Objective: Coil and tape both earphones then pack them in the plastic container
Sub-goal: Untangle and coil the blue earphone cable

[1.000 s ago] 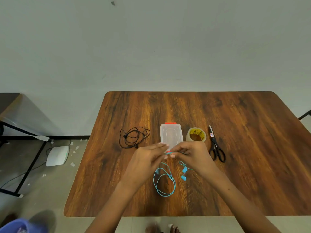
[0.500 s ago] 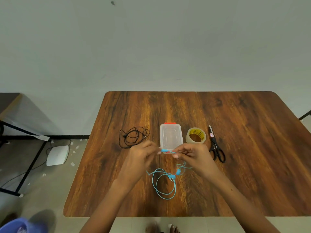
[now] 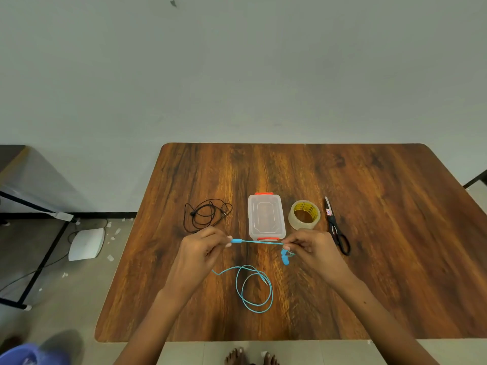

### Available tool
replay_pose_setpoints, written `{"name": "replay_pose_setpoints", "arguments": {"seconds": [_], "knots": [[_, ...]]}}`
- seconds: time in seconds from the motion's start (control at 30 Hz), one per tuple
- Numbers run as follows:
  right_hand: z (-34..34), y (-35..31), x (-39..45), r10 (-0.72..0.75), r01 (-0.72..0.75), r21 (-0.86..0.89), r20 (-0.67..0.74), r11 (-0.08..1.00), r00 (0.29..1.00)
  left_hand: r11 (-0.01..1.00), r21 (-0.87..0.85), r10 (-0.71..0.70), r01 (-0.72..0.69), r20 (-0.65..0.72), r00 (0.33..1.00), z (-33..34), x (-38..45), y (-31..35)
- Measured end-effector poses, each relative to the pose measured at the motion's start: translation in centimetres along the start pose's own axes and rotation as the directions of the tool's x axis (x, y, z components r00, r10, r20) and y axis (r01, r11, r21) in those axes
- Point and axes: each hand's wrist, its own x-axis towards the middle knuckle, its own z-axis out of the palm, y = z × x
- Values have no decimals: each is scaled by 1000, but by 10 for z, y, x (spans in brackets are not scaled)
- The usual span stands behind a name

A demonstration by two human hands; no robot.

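Observation:
A blue earphone (image 3: 254, 288) lies partly looped on the wooden table (image 3: 395, 233). My left hand (image 3: 203, 251) pinches its cable beside the blue inline piece. My right hand (image 3: 313, 248) pinches the cable near the two earbuds, which dangle below it. The stretch of cable between my hands is pulled straight. A black earphone (image 3: 208, 214) sits in a loose tangle at the left. The clear plastic container (image 3: 266, 216) with orange clips stands closed just beyond my hands.
A roll of clear tape (image 3: 304, 218) stands right of the container, and black scissors (image 3: 336, 227) lie further right. A white device (image 3: 85, 243) and cables sit on the floor at the left. My bare feet show below the table's front edge.
My hands have moved apart, left one leftward and right one rightward, drawing the blue cable taut between them. The loop on the table has loosened.

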Motion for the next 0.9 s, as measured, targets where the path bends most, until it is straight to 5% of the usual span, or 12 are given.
{"name": "replay_pose_setpoints", "arguments": {"seconds": [0.3,0.67,0.9], "knots": [[4,-11,8,-100,99,-71,-4,993,995,953,298,-65,45,59,996,12,4,11],[12,-38,15,-174,175,-34,32,984,984,993,-103,-47,60,131,990,33,20,41],[10,-27,7,-79,91,-241,60,966,995,997,8,-78,77,138,987,25,20,25]]}}
